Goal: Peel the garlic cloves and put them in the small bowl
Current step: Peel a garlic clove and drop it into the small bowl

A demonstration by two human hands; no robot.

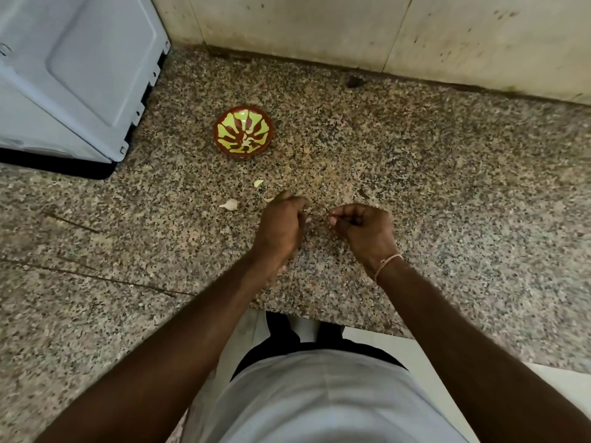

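Head view: left hand point(281, 219) and right hand point(361, 223) over granite counter point(447, 174), fingers curled, contents not discernible. Unpeeled garlic clove point(229, 204) on counter left of hands. Small bowl point(243, 131) beyond, well apart.

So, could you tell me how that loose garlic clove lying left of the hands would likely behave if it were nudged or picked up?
The garlic clove looks small, so it is probably very light and would skid or rock on the speckled counter under a nudge. Its curved, tapered shape suggests it would wobble rather than roll straight. The pale papery skin may slip or flake under a pinch.
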